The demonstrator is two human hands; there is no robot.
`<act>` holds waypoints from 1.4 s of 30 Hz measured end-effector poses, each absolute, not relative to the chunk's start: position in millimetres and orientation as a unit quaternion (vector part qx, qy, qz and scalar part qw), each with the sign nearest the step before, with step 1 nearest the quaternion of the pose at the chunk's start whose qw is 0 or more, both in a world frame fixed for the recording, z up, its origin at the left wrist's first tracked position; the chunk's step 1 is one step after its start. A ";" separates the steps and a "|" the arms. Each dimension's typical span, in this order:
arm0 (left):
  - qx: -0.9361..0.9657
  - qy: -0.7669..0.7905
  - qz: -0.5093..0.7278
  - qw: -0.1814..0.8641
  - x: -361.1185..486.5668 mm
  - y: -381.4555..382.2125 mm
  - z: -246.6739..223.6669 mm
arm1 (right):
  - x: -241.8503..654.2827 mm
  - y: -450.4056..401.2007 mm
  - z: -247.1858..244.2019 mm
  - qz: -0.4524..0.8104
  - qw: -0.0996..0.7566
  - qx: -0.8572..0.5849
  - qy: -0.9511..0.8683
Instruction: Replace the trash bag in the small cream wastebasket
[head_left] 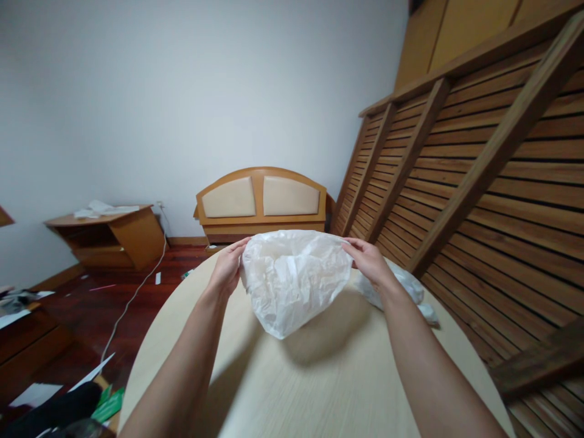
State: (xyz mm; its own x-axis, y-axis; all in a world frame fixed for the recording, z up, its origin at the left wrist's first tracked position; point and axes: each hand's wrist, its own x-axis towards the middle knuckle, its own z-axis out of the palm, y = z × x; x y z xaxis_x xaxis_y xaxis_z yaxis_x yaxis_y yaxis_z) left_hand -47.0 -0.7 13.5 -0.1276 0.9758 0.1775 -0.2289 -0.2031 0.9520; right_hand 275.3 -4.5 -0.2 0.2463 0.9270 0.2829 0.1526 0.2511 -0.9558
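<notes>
A crumpled white plastic bag (pixel 296 286) hangs spread between my hands above the round table (pixel 319 389), its lower end narrowing to a point and a shadow falling beneath it. My left hand (pixel 229 266) grips the bag's upper left edge, thumb and fingers pinched together. At the upper right edge, my right hand (pixel 367 260) pinches the bag in the same way. Whether anything is inside the bag I cannot tell. Behind my right forearm lies another whitish plastic bundle (pixel 404 283) on the table, partly hidden.
A wooden headboard (pixel 259 191) stands against the far wall. Slatted wooden panels (pixel 456 176) lean along the right side. To the left, a low cabinet (pixel 123 237) has white cloth-like material on top. A cable (pixel 137 292) and papers (pixel 36 394) lie across the floor.
</notes>
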 end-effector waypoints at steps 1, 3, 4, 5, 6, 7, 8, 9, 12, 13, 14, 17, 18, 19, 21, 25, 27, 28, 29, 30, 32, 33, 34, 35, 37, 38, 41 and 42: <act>0.464 0.417 0.621 0.475 -47.4 0.7 10.6 | 275.1 -2.0 -3.6 0.316 0.591 -0.522 -0.528; 0.478 0.442 0.605 0.458 -48.5 3.5 4.4 | 274.7 1.1 -7.7 0.297 0.584 -0.529 -0.540; 0.482 0.461 0.597 0.446 -49.4 5.3 1.3 | 274.2 1.7 -8.4 0.287 0.580 -0.533 -0.546; 0.485 0.482 0.589 0.430 -50.5 7.4 -1.5 | 273.4 1.7 -8.2 0.279 0.575 -0.535 -0.553; 0.487 0.504 0.583 0.412 -51.8 9.5 -3.7 | 272.2 1.0 -7.2 0.273 0.569 -0.536 -0.561; 0.490 0.523 0.579 0.388 -53.2 11.5 -4.9 | 270.6 -0.4 -5.4 0.270 0.561 -0.534 -0.572; 0.493 0.540 0.579 0.361 -54.5 13.0 -5.0 | 268.5 -2.5 -3.0 0.270 0.550 -0.531 -0.586; 0.497 0.553 0.582 0.330 -55.5 13.6 -3.9 | 266.0 -5.2 -0.1 0.272 0.539 -0.525 -0.600; 0.518 0.560 0.599 0.245 -54.7 6.5 4.6 | 256.9 -16.1 9.6 0.279 0.503 -0.506 -0.642; 0.536 0.552 0.599 0.222 -53.0 0.7 8.1 | 253.7 -20.2 12.7 0.278 0.489 -0.498 -0.660; 0.558 0.540 0.597 0.203 -50.9 -6.4 11.0 | 250.6 -24.4 15.3 0.275 0.472 -0.490 -0.679; 0.710 0.453 0.535 0.067 -44.0 -30.6 13.4 | 242.1 -35.8 20.1 0.247 0.424 -0.468 -0.735; 0.752 0.424 0.504 0.027 -42.4 -37.6 11.5 | 239.3 -38.9 20.5 0.233 0.415 -0.461 -0.749; 0.785 0.401 0.473 -0.002 -41.4 -43.5 8.4 | 236.5 -41.6 20.4 0.216 0.408 -0.453 -0.763; 0.814 0.376 0.442 -0.027 -40.9 -51.4 -0.5 | 230.7 -45.5 19.1 0.182 0.402 -0.431 -0.787; 0.803 0.370 0.464 -0.047 -42.8 -56.9 -19.2 | 221.7 -49.5 19.5 0.138 0.388 -0.399 -0.819; 0.789 0.369 0.487 -0.060 -44.6 -58.6 -25.0 | 221.4 -52.4 24.9 0.131 0.382 -0.382 -0.831; 0.780 0.371 0.499 -0.068 -45.9 -59.6 -27.0 | 222.7 -54.5 29.0 0.130 0.383 -0.377 -0.833; 0.768 0.376 0.513 -0.076 -47.6 -60.5 -28.4 | 225.1 -57.1 33.8 0.127 0.388 -0.377 -0.831; 0.754 0.385 0.526 -0.083 -49.6 -61.3 -29.6 | 228.6 -60.1 38.9 0.122 0.395 -0.380 -0.827; 0.721 0.411 0.549 -0.097 -54.1 -61.8 -31.6 | 238.2 -66.4 48.0 0.103 0.408 -0.395 -0.817; 0.704 0.425 0.559 -0.101 -56.2 -61.6 -32.6 | 243.9 -69.5 51.0 0.099 0.404 -0.400 -0.817; 0.689 0.440 0.567 -0.102 -58.0 -61.1 -33.6 | 249.9 -72.2 52.7 0.102 0.387 -0.405 -0.822; 0.678 0.452 0.570 -0.101 -59.4 -60.4 -34.6 | 255.7 -74.6 53.0 0.112 0.360 -0.411 -0.830; 0.675 0.467 0.565 -0.090 -60.7 -58.9 -36.7 | 265.1 -78.2 50.5 0.138 0.287 -0.430 -0.845; 0.677 0.468 0.562 -0.082 -60.6 -58.2 -38.0 | 267.9 -79.5 48.6 0.151 0.253 -0.447 -0.845; 0.682 0.456 0.570 -0.040 -57.8 -55.8 -42.9 | 265.7 -81.6 45.8 0.171 0.192 -0.501 -0.826; 0.685 0.454 0.570 -0.017 -56.3 -54.9 -45.1 | 261.9 -81.5 46.1 0.165 0.195 -0.516 -0.817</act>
State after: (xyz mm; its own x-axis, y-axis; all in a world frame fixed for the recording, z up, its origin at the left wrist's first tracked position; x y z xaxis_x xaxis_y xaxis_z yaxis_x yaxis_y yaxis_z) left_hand -56.3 -54.9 -45.1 -0.0619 0.6024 0.7958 0.6411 -0.5871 0.4943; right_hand 261.9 -81.5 46.1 -0.3911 0.9085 0.1474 0.7796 0.4121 -0.4716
